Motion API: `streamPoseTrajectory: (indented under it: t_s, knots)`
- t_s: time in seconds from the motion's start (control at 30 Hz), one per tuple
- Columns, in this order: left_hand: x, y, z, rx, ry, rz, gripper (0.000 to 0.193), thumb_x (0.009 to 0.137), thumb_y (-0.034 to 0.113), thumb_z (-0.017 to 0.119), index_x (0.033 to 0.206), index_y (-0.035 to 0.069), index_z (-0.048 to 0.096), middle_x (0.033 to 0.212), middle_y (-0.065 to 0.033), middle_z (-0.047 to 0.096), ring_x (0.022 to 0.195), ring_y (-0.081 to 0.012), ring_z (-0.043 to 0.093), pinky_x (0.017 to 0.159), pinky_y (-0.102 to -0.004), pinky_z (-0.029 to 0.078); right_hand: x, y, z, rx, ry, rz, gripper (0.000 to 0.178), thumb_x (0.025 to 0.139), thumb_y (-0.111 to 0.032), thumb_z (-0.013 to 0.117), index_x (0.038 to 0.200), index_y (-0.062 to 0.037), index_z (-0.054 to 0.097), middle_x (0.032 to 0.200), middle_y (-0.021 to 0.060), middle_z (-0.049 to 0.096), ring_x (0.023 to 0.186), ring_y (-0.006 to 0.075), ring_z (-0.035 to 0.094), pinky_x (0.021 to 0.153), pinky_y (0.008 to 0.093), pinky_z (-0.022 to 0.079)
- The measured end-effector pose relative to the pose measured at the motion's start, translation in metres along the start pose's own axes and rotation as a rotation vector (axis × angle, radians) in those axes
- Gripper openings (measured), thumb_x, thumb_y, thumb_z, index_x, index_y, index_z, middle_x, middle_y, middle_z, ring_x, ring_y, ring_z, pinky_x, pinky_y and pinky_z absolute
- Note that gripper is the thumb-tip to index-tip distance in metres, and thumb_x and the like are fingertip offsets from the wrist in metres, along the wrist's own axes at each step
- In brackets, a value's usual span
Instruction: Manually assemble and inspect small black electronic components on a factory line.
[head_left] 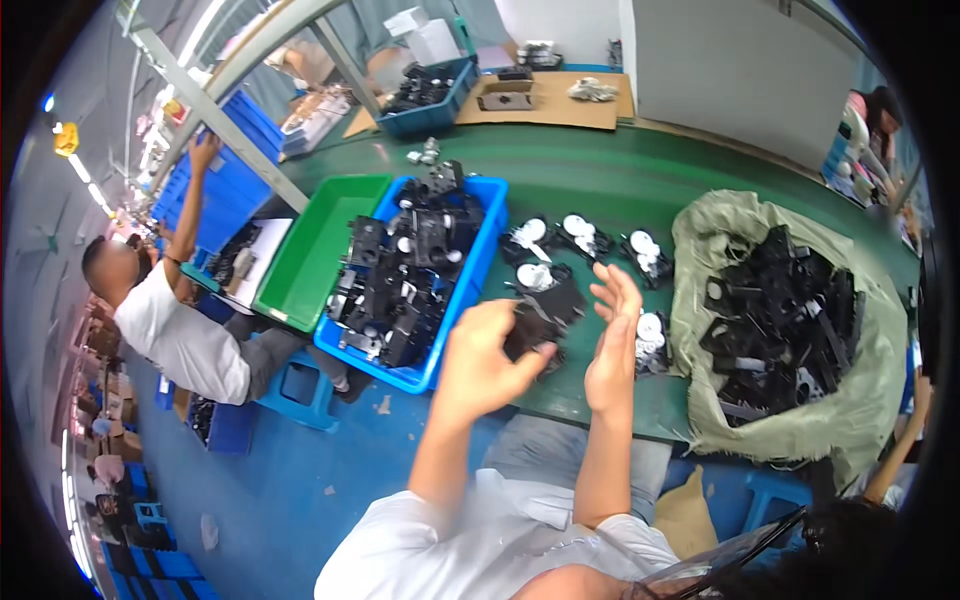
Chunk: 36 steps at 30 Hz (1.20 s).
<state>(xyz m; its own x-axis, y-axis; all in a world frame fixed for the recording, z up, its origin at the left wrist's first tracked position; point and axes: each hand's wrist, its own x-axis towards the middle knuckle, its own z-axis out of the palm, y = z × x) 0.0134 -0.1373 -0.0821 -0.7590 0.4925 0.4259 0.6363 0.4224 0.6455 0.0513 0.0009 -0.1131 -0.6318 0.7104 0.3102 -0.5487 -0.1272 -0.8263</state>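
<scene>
My left hand [482, 362] is closed round a dark, blocky plastic part [548, 318], its thumb and fingers on the near left side. Motion blur and the fingers hide the part's details. Just right of it, my right hand [612, 350] is upright and open, its fingers stretched out and its palm turned toward the part. On the green bench beyond my hands lie several black assemblies with white round wheels [580, 232]. One such wheeled assembly [652, 340] sits right beside my right hand.
Left of my hands, a blue bin [494, 235] full of black parts stands beside a green tray [325, 245]. On the right, an open woven sack [698, 300] holds black parts. A co-worker [185, 335] sits at the left; another person [880, 125] is at the far right.
</scene>
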Motion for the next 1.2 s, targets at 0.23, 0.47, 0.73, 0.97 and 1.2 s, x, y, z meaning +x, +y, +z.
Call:
streamPoseTrajectory:
  t_s: [0.23,0.47,0.73,0.97,1.2]
  knots:
    - [0.060,-0.029,-0.090,0.327,0.027,-0.329,0.026,0.073,0.021,0.072,0.082,-0.002,0.064,0.068,-0.0127,0.065,0.057,-0.0263,0.059,0.058,-0.0346,0.049,0.003,0.015,-0.042,-0.072,-0.304,0.141,0.036,0.102,-0.025,0.037,0.118,0.0010,0.057,0.108,0.0160,0.062,0.097,0.0216,0.058,0.090,0.0327,0.045]
    - [0.089,-0.103,-0.068,0.926,-0.288,-0.199,0.040,0.078,0.035,0.070,0.086,-0.004,0.066,0.078,-0.0179,0.069,0.066,-0.0331,0.065,0.065,-0.0371,0.051,0.010,0.004,-0.080,-0.147,-0.287,0.220,0.028,0.100,-0.014,0.041,0.112,0.0005,0.061,0.108,0.0147,0.063,0.097,0.0205,0.058,0.089,0.0324,0.047]
    - [0.077,-0.077,-0.050,1.301,-0.169,0.080,0.041,0.079,0.039,0.068,0.080,-0.001,0.064,0.073,-0.0167,0.067,0.070,-0.0362,0.064,0.069,-0.0454,0.050,0.005,-0.038,-0.104,-0.283,-0.142,0.241,0.025,0.098,-0.010,0.041,0.099,0.0018,0.063,0.072,0.0105,0.062,0.060,0.0134,0.055,0.058,0.0236,0.045]
    - [0.052,0.008,0.000,0.906,-0.279,0.165,0.031,0.081,0.032,0.065,0.075,0.002,0.063,0.069,-0.0139,0.065,0.063,-0.0351,0.064,0.061,-0.0430,0.051,0.004,-0.026,-0.147,-0.099,-0.064,0.034,0.034,0.098,-0.021,0.042,0.084,0.0027,0.062,0.050,0.0051,0.050,0.040,0.0063,0.037,0.042,0.0205,0.029]
    - [0.185,-0.026,0.077,0.732,-0.623,0.271,0.022,0.076,0.019,0.063,0.089,0.002,0.069,0.082,-0.0158,0.071,0.074,-0.0390,0.066,0.066,-0.0440,0.053,0.003,-0.031,-0.169,0.217,0.032,-0.100,0.047,0.097,-0.040,0.039,0.072,-0.0032,0.054,0.050,-0.0009,0.040,0.042,0.0052,0.028,0.043,0.0209,0.023]
